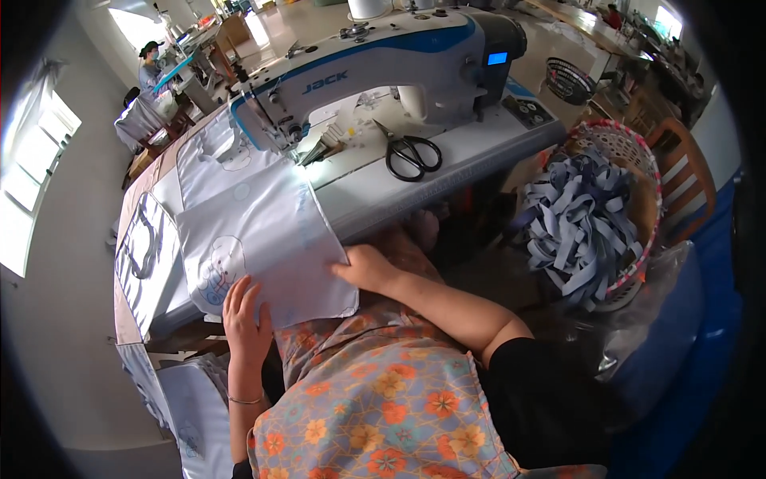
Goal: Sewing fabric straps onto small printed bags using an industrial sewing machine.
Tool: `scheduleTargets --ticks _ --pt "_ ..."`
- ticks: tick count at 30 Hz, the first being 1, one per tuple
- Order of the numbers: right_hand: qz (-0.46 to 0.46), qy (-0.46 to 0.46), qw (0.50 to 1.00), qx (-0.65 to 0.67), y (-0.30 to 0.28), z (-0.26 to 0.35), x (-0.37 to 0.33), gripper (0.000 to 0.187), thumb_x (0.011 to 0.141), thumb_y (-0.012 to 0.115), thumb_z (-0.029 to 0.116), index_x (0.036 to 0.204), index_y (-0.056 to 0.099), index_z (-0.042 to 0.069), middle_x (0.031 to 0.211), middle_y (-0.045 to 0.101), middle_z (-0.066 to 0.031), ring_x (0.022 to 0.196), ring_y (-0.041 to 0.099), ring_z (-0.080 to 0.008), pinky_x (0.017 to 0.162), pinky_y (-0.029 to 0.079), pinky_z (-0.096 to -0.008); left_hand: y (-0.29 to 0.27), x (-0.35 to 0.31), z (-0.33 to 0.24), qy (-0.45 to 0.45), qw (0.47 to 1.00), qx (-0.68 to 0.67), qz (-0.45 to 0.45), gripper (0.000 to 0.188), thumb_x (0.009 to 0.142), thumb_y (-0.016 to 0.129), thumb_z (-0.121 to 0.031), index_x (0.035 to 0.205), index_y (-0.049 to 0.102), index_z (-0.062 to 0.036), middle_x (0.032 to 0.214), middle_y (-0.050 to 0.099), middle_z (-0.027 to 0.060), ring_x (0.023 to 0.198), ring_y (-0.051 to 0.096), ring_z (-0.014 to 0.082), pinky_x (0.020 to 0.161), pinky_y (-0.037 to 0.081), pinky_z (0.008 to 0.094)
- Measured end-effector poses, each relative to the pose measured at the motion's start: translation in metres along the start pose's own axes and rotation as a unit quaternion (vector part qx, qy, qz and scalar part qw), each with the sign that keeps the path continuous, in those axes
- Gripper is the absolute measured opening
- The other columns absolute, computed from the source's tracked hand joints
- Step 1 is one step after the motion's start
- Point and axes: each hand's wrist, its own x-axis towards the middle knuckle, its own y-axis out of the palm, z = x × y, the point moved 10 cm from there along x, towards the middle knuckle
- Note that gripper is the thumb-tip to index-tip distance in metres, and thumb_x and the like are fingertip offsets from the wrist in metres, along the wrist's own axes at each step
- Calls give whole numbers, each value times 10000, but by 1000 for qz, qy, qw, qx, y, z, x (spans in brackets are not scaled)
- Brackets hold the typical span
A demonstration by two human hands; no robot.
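A white fabric panel (267, 231) with a printed cartoon figure lies over the front of the sewing machine table and drapes toward my lap. Its far edge reaches under the needle area of the white and blue sewing machine (383, 60), where a small lamp glows. My left hand (247, 323) rests flat on the panel's near left part, fingers stretched out beside the print. At the panel's right edge, my right hand (365, 268) is closed with the cloth edge between thumb and fingers. Black-handled scissors (412, 156) lie on the machine bed, to the right of the needle.
To the right stands a basket (656, 191) with a pink rim, heaped with grey-blue fabric strips (582, 223). A wooden chair (688, 176) is behind it. More printed cloth (191, 407) hangs at lower left. Another person (149, 68) sits at the far left.
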Motion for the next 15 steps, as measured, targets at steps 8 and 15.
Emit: scheduleTargets --ticks 8,15 --pt "229 97 930 270 54 7 -19 390 1027 630 314 1242 684 -7 1166 737 -136 1080 676 -205 965 505 -357 20 92 44 -44 995 86 -4 426 961 631 -136 1375 586 -44 1496 524 178 1415 449 388 1174 352 479" --pt "331 235 870 280 59 -28 -49 463 1062 592 332 1313 632 -55 1262 688 -90 1176 609 -156 1035 470 -313 69 88 64 -51 992 104 53 526 946 648 -272 1422 561 -64 1496 507 217 1414 442 377 1192 320 491"
